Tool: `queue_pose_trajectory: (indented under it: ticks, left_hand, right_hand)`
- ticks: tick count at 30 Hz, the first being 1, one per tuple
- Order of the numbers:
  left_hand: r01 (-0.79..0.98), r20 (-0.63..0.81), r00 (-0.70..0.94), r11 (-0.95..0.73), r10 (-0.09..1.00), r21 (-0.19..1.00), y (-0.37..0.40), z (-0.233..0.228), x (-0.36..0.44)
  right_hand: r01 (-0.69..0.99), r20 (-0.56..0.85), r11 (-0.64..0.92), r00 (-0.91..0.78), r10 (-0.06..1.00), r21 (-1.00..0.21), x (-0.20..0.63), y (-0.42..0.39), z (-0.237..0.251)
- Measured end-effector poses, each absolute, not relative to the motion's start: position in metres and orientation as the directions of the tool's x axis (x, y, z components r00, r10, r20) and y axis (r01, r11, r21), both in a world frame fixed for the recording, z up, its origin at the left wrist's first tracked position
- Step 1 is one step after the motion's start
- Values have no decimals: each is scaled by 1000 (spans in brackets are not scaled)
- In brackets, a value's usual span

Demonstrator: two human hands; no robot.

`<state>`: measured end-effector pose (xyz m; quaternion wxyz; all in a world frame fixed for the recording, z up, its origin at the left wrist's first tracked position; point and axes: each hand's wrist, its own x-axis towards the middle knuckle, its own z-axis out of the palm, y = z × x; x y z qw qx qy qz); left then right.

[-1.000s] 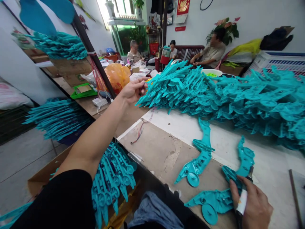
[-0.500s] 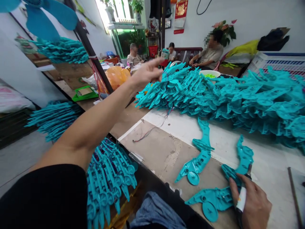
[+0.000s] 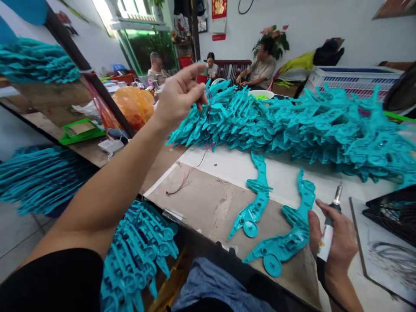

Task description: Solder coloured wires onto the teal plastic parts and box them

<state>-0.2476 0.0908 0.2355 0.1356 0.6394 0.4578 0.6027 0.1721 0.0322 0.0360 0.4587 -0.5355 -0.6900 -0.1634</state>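
1. The left hand (image 3: pixel 177 97) is raised, fingertips pinched on thin wires (image 3: pixel 208 97) at the near edge of the teal parts pile (image 3: pixel 292 125) — judged a pick-up step.
2. The right hand (image 3: pixel 338 242) is clenched around a soldering tool (image 3: pixel 328 229), thumb touching a teal part (image 3: pixel 286 242) on the table (image 3: pixel 208 208).
3. Next likely calls for bringing the wires to that part.
4. No legible writing — the red wall hanging (image 3: pixel 219 8) is too small.

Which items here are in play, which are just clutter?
In play: left hand pinching thin wires; right hand gripping electric screwdriver; teal shell beside it.
Lying about: second shell, teal pile, orange bag, green tray.
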Motion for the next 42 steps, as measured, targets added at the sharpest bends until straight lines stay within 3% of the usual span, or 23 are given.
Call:
queue_pose_trajectory:
  ticks: [5,7,10,13,17,23,27,32,36,42]
  left_hand:
    - [540,480,-246,-292,842,789,107,201,-270]
    - [484,540,-304,-361,785,797,108,198,-277]
    - [443,650,-250,-513,717,736,107,212,-276]
    - [424,675,-208,-556,708,715,108,228,-263]
    - [337,634,-157,-562,758,755,101,231,-246]
    - [235,590,-175,-548,788,802,70,234,-222]
    - [123,509,-147,-495,848,860,51,231,-204]
    - [-154,290,-60,-296,955,943,32,189,-201]
    - [-298,1,106,31,994,954,22,135,-197]
    - [-332,-199,469,380,861,863,12,92,-159]
  right_hand:
    - [833,810,486,-82,581,-264,143,27,73]
    - [813,810,504,-70,583,-293,137,26,80]
    - [781,811,492,32,584,-385,130,27,87]
    - [749,787,481,88,610,-457,119,30,95]
    - [695,721,523,-10,693,-493,94,44,104]
    - [325,592,625,-205,779,-710,25,90,105]
    - [28,507,537,-296,810,-843,-16,103,103]
    - [-125,288,260,-356,889,-958,10,82,108]
    - [-76,294,285,-300,908,-956,62,56,121]
    - [166,346,408,-305,887,-898,88,32,130]
